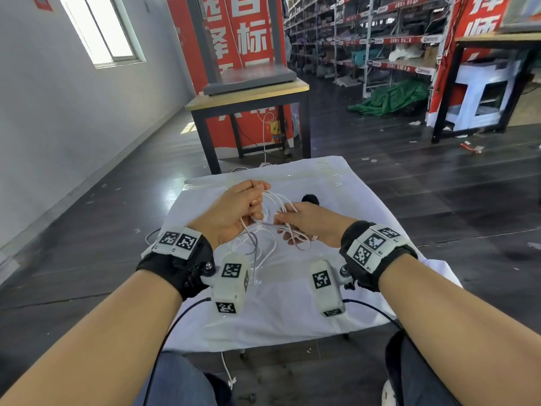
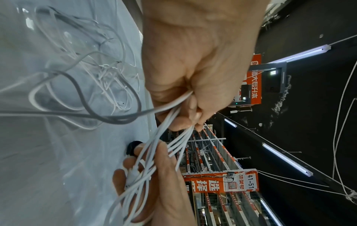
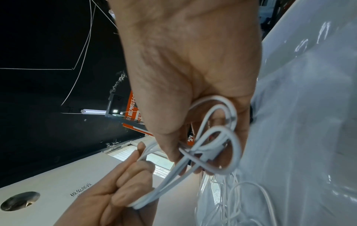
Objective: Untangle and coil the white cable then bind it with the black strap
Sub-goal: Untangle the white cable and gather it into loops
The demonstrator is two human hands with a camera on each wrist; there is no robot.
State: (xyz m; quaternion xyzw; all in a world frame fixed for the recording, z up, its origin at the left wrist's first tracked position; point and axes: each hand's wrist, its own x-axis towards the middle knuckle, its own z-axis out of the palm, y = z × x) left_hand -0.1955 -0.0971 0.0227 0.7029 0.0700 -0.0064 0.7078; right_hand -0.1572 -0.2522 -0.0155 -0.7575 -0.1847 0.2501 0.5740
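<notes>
The white cable (image 1: 278, 208) hangs in several loops between my two hands above a white-covered table (image 1: 336, 200). My left hand (image 1: 234, 209) grips a bunch of its strands in curled fingers (image 2: 185, 120); the strands (image 2: 173, 137) fan out toward the other hand. My right hand (image 1: 304, 222) holds looped cable (image 3: 218, 143) against its curled fingers, with a plug (image 2: 133, 175) lying on them. Loose tangled cable (image 1: 257, 247) trails down onto the cloth. The black strap (image 1: 310, 199) lies on the table just beyond my right hand, partly hidden.
A wooden-topped black-framed table (image 1: 248, 98) stands just past the white one, with red banners (image 1: 234, 54) behind it. Storage shelves (image 1: 380, 39) line the back right. Dark floor surrounds the table. A thin white cord (image 1: 227, 367) hangs off the near edge.
</notes>
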